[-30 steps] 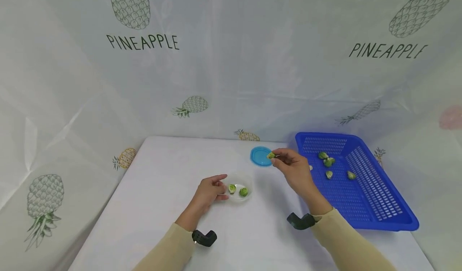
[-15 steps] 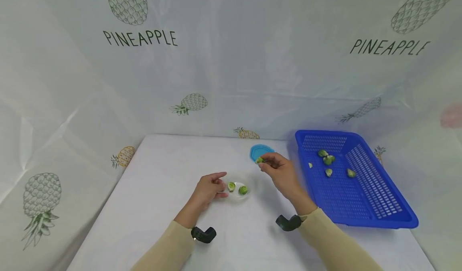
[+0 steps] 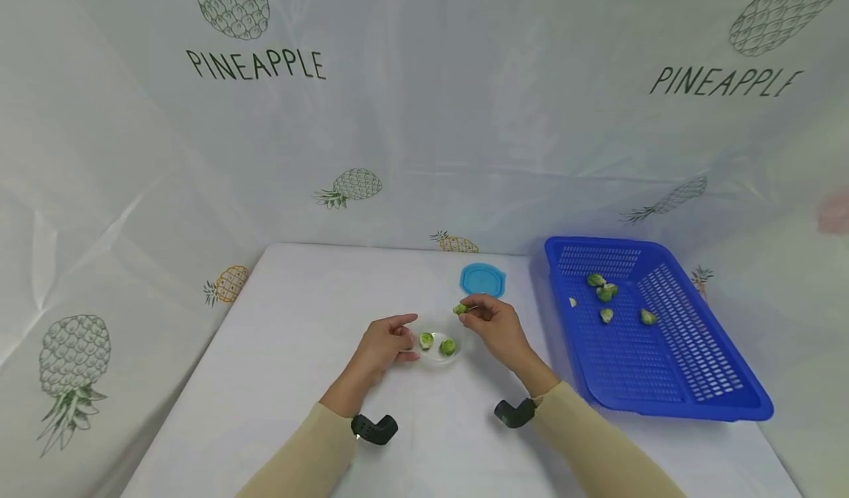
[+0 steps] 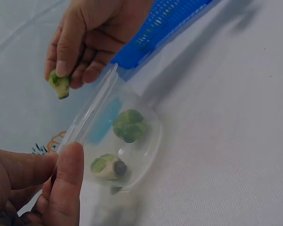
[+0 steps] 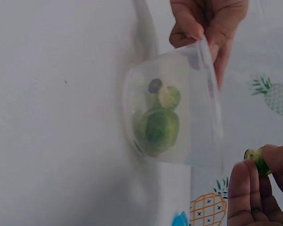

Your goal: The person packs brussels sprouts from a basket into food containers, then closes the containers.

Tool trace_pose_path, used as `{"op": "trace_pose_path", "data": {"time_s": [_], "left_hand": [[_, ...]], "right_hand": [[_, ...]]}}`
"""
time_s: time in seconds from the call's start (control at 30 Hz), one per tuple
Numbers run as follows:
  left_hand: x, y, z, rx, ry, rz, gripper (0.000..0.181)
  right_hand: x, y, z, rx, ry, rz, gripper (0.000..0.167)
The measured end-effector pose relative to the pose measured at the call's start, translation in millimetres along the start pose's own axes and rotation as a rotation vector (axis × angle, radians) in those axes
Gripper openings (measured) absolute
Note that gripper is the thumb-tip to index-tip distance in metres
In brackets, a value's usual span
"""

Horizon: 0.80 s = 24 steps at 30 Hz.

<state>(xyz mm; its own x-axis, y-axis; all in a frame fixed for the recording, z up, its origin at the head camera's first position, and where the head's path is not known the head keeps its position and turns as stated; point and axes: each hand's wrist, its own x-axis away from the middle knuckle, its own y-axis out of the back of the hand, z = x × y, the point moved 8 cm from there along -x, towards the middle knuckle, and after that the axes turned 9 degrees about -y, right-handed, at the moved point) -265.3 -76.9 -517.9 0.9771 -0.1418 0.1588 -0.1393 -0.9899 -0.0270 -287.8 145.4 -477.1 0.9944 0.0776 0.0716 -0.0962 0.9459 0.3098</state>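
A clear plastic container [image 5: 198, 127] stands on the white table in front of me. Two Brussels sprouts lie in it, a greener one [image 3: 447, 347] and one with its cut stem showing [image 4: 108, 167]. My left hand [image 3: 385, 347] pinches the container's rim at its left side, thumb and finger on either face of the wall. Between the thumb and fingertips of my right hand [image 3: 497, 328] is another Brussels sprout [image 3: 460, 309], held above the rim at the far right side of the container.
A blue perforated basket [image 3: 637, 369] stands at the right, with several Brussels sprouts [image 3: 606, 292] and a small pale piece [image 3: 573, 302] inside. Behind the container lies a light blue lid [image 3: 483, 281]. A pineapple-print sheet [image 3: 424, 115] hangs around the table.
My right hand has moved left and nearer with its sprout, from beside the basket and over the lid to the container. The left hand stays at the rim.
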Motion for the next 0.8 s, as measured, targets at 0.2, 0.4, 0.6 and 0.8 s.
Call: {"op": "trace_pose_path", "data": {"time_s": [0.2, 0.4, 0.6, 0.8], "left_hand": [[-1.7, -0.8, 1.0, -0.02, 0.006, 0.0, 0.053], [-2.5, 1.6, 2.4, -0.025, 0.012, -0.006, 0.053], [-3.3, 2.0, 1.1, -0.01, 0.01, -0.003, 0.054], [-3.1, 0.8, 1.8, -0.002, 0.015, 0.001, 0.054]], "right_hand": [[-1.2, -4, -3, 0.048, 0.012, -0.014, 0.023], [-2.3, -10, -4, 0.073, 0.003, -0.008, 0.022], [-3.0, -17, -5, 0.113, -0.002, 0.009, 0.021], [-2.2, -18, -4, 0.12, 0.005, 0.023, 0.021]]}}
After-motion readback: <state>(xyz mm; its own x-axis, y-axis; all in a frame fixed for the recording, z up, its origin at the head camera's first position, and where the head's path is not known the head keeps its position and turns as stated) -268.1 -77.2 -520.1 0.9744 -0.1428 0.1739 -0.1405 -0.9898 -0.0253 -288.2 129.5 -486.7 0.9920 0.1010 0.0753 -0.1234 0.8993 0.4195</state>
